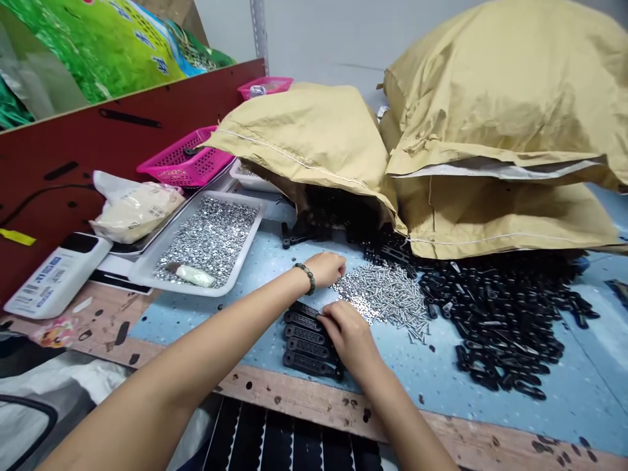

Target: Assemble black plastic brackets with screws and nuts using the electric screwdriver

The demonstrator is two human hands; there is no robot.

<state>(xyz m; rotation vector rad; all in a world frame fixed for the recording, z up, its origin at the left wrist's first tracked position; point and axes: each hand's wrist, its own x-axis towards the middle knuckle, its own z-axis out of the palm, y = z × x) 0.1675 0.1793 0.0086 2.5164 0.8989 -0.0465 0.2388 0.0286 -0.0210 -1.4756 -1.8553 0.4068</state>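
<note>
My left hand [328, 269] is closed, its fingers curled down at the left edge of a pile of small shiny nuts [350, 288]; whatever it pinches is hidden. Nearer to me, my right hand [350, 337] has thumb and fingers pressed together at the right end of the upper black plastic arms, and I cannot make out what is between them. Several black plastic arms [309, 343] lie side by side in a row. Silver screws [397, 294] are heaped beside the nuts, right of both hands.
A white tray [235, 278] of small metal parts stands at left, near a pink basket [179, 171] and a white device [59, 278]. Small black parts [490, 320] are heaped at right. Paper sacks [314, 134] lie behind, one spilling black parts. The table's edge [314, 399] runs in front.
</note>
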